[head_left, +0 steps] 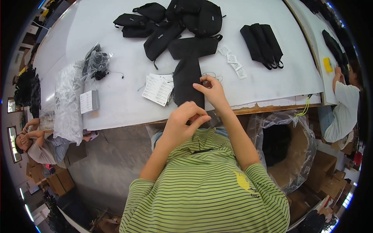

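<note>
A black fabric pouch [189, 79] lies at the table's front edge, straight before me. At the pouch's right side is my right hand [213, 93], thumb over the fabric and index finger curled; whatever it pinches is too small to make out. My left hand [185, 123] is closed just in front of the pouch's near end, thumb and fingertips together, and anything between them is hidden. Left of the pouch sits a stack of white printed tags [158, 90] with thin dark strings. Small white labels [235, 66] trail in a row to the right.
Several black pouches [161, 39] are heaped at the back, and more pouches [262, 44] lie at right. Clear plastic bags [70, 97] and a card stack [89, 101] are at left. A plastic-lined bin [289, 151] stands below the right edge. Two other people are at the sides.
</note>
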{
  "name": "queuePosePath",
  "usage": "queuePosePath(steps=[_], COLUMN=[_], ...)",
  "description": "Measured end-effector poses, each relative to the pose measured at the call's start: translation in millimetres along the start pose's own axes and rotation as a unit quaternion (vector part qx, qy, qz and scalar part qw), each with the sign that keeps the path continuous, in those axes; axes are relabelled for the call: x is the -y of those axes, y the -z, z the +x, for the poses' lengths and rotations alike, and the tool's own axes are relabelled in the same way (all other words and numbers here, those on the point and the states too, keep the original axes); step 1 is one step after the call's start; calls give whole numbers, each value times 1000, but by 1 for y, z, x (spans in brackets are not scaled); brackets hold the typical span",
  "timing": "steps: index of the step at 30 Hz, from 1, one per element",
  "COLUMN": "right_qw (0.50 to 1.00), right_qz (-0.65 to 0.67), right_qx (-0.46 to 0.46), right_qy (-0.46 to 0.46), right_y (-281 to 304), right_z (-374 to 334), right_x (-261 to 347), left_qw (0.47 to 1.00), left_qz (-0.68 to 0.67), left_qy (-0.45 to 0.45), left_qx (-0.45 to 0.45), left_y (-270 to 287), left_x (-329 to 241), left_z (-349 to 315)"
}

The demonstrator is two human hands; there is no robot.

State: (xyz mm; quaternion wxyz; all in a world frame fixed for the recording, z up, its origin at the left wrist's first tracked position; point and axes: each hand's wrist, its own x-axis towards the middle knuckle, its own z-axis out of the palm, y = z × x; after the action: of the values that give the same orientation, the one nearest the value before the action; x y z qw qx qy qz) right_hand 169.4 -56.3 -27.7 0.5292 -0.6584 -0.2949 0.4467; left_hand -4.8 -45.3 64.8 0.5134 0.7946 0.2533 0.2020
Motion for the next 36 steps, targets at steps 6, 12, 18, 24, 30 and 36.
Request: queuePosePath(steps=[6,12,18,24,30,36], right_qw=[925,939,932,920,923,924], right_qz=[-258,-185,-239,-239,-221,-221], right_qx=[17,97,61,49,66,82], right_qy=[280,274,265,307,307,301], right_y=[5,11,11,7,5,7], right_z=[-61,-88,-88,-87,-87,-89], right_x=[89,108,111,115,111,111], left_qw=[904,842,860,888,908,902], left_qz=[363,405,361,351,314,324], left_qy=[-157,-298,-303,-265,-261,-270], left_qx=[-160,-197,-195,-132,-95,-92], left_y=[34,51,49,53,53,52], left_x=[-4,13,16,9,11,13], left_z=[15,8,0,1,1,0])
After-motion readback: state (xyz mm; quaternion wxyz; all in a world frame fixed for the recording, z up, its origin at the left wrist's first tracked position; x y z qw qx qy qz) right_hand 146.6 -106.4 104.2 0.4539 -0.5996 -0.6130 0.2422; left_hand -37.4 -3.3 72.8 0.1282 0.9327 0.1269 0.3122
